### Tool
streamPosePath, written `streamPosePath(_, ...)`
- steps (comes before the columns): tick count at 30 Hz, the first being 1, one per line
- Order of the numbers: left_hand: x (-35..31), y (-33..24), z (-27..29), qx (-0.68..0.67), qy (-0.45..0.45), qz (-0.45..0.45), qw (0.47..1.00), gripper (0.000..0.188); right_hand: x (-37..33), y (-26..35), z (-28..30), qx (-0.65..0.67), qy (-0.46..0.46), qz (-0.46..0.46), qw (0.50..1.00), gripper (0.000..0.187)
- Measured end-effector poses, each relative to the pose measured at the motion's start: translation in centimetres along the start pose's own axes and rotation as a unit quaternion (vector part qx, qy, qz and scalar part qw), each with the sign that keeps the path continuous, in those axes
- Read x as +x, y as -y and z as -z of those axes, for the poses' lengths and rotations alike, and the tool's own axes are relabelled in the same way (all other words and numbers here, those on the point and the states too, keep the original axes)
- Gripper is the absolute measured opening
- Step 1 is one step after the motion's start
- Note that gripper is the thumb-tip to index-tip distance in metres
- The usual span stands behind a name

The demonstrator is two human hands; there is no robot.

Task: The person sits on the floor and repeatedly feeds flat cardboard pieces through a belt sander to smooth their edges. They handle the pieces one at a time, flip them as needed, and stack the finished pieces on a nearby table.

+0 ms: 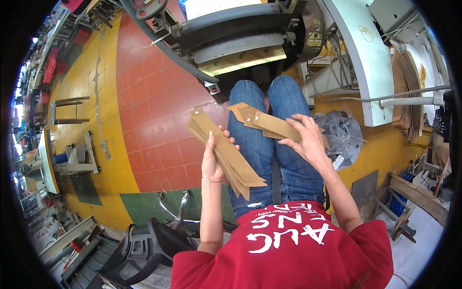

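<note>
I sit with my legs in blue jeans (260,144) stretched toward a machine. My left hand (212,161) grips a thick stack of long brown paper bags (226,154), held slanted over the floor beside my left thigh. My right hand (308,139) holds a smaller fanned bunch of the same brown paper bags (267,123) above my knees. Each bag has a folded end with a small hole. The two bundles are apart, and the hands do not touch.
A grey and black machine (240,43) with a roller and a strip of brown material stands ahead. A white machine panel (365,62) and stacked brown paper (409,96) lie to the right. A clear plastic bag (341,135) sits by my right leg. A black chair (144,250) is behind left.
</note>
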State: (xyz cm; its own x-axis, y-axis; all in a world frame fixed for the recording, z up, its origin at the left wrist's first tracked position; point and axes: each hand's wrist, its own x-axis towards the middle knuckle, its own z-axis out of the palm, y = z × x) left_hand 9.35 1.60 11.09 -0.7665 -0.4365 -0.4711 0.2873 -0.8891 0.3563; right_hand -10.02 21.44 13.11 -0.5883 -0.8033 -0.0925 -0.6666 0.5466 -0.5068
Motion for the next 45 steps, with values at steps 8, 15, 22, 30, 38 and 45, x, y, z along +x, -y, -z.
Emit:
streamPosePath(8,-0.1,0.2,-0.6,-0.008,0.004,0.003,1.000,0.038,1.9,1.4,-1.2,-0.061,0.059,-0.013,0.996,0.058)
streamPosePath(15,0.0,0.2,-0.4,-0.009,0.011,0.008,1.000,0.038,1.3,1.2,0.2,-0.016,-0.006,-0.038,0.999,0.051)
streamPosePath(22,0.2,0.4,-0.4,0.027,0.006,0.011,1.000,0.040,3.0,3.5,3.5,0.193,-0.017,-0.127,0.973,0.047)
streamPosePath(30,0.6,2.0,-2.2,0.022,0.082,0.014,0.996,0.052,2.8,12.5,-0.4,0.250,0.015,-0.027,0.968,0.060)
streamPosePath(38,0.6,1.5,-0.9,-0.032,0.135,0.011,0.990,0.059,-0.8,7.3,2.0,0.157,0.003,0.068,0.985,0.056)
streamPosePath(45,0.2,-0.5,-1.2,0.035,0.088,0.003,0.996,0.059,-3.2,-1.0,2.6,-0.047,0.056,-0.002,0.997,0.062)
